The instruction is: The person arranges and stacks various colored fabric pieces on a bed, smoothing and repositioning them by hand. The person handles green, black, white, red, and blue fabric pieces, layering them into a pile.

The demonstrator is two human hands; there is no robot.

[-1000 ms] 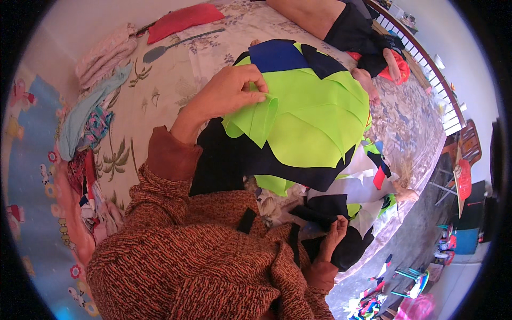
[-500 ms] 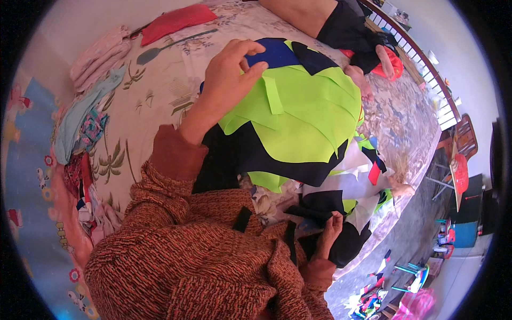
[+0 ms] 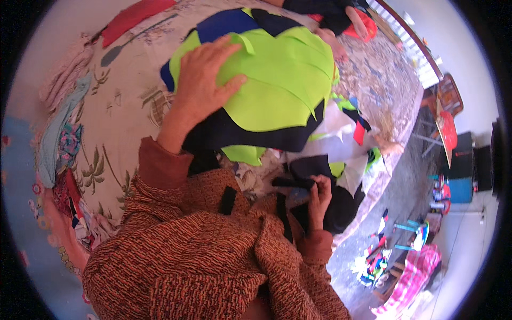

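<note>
We're resting our L hand [image 3: 201,80] on the lime fabric [image 3: 277,80], R hand [image 3: 319,201] lower R.
Fabric's lying on the bed [image 3: 120,114] in front of us, mostly R of L hand, which is nearer; a lime strip [image 3: 249,45] is sitting just by its fingertips, long axis running approx. away from us. We're keeping L thumb wide, gripping nothing; R fingers are pinching blk cloth [image 3: 293,182]. We're seeing no legible labels/writing.

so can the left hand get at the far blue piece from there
Probably yes: the left hand is over the lime cloth, close to the far blue piece, with nothing apparent in between.
</note>
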